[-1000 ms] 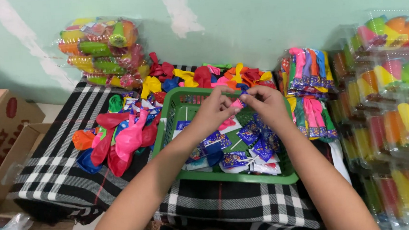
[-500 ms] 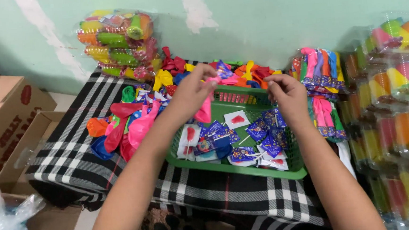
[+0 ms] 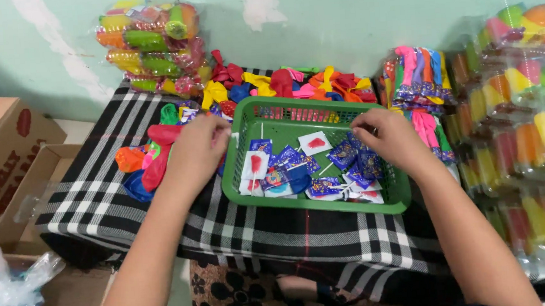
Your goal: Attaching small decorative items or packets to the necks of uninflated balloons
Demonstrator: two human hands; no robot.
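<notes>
A green plastic basket [image 3: 242, 174] sits on a black-and-white checked cloth [image 3: 131, 206]. It holds several small blue and white packets [image 3: 286, 171] with red shapes inside. My left hand [image 3: 200, 148] lies just left of the basket on a pile of small filled balloons [image 3: 153, 163] in red, pink, orange and blue. Its fingers are curled, and what they cover is hidden. My right hand [image 3: 388, 136] is inside the basket at its right side, fingertips pinched down on a blue packet [image 3: 356, 157].
Loose empty balloons [image 3: 293, 82] lie behind the basket. A clear bag of bright toys [image 3: 152, 47] leans on the wall. Hanging balloon strips [image 3: 419, 78] and stacked packs of coloured goods [image 3: 523, 131] stand right. Cardboard boxes [image 3: 7, 150] and a plastic bag [image 3: 3, 289] are left.
Both hands were together over the basket with a pink balloon. My left hand has moved left to the balloon pile. My right hand has dropped onto the packets.
</notes>
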